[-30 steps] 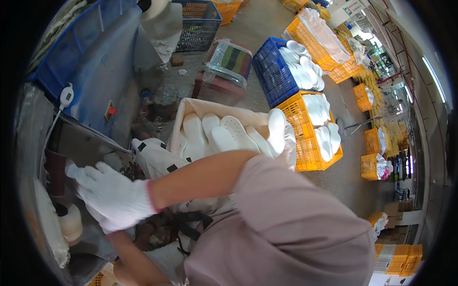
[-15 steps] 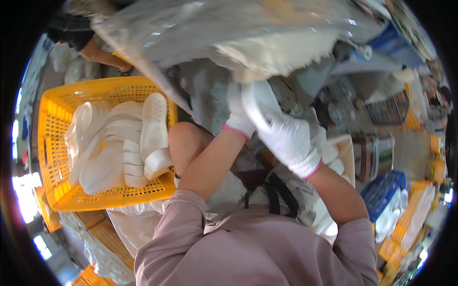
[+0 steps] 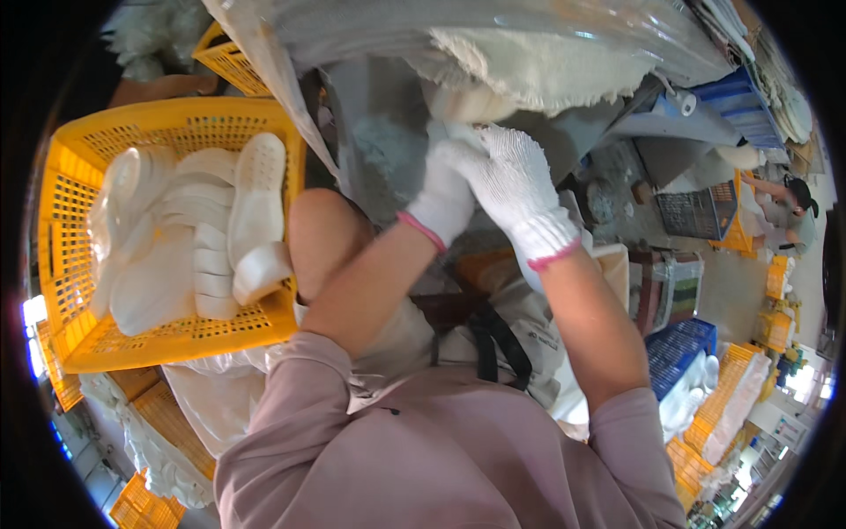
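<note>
Left hand (image 3: 443, 196) and right hand (image 3: 515, 185), both in white knit gloves with pink cuffs, raised together under a sheet of clear plastic film (image 3: 493, 35) and a fleecy cream lining (image 3: 538, 66); the fingers of both curl around a pale cream sole-shaped piece (image 3: 467, 104) at their tips, the right hand overlapping the left, though how firmly each pinches it cannot be told. To the person's left, a yellow plastic crate (image 3: 70, 203) holding stacked white shoe soles (image 3: 189, 234), well apart from the hands. Further right, a blue crate (image 3: 679, 339) and orange crates (image 3: 731, 388) with more white pieces.
</note>
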`<state>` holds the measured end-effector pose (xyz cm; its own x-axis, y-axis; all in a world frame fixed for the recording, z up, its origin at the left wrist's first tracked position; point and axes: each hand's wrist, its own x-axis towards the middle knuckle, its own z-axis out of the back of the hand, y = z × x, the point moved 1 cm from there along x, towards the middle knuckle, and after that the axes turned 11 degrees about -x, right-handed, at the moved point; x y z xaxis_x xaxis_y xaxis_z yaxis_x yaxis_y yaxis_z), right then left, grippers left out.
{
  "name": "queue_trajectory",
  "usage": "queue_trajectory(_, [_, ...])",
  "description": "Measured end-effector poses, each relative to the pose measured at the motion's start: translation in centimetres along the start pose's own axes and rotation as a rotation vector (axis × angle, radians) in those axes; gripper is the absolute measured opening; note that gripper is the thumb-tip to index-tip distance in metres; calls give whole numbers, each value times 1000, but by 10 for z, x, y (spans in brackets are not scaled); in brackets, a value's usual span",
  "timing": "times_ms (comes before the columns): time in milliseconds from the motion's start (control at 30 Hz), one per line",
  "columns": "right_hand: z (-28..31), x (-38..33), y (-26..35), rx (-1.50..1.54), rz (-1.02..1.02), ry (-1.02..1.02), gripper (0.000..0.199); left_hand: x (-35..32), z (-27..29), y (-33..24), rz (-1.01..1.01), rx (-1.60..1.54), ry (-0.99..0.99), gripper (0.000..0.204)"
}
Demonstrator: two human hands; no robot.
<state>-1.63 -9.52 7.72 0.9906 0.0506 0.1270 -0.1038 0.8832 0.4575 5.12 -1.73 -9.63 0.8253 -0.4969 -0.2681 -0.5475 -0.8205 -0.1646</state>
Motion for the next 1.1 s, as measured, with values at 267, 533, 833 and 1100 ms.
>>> queue_trajectory(267, [25, 2, 17, 613, -298, 493, 48, -10, -81, -31, 92, -456, 15, 77])
queue_trajectory(533, [30, -108, 32, -224, -76, 238, 42, -74, -57, 13, 297, -298, 76, 61])
queue_trajectory(833, [29, -15, 31, -195, 5, -68, 41, 24, 7, 8, -16, 8, -68, 48])
queue_trajectory(1100, [10, -39, 18, -102, -27, -261, 49, -2, 10, -32, -61, 544, -92, 56])
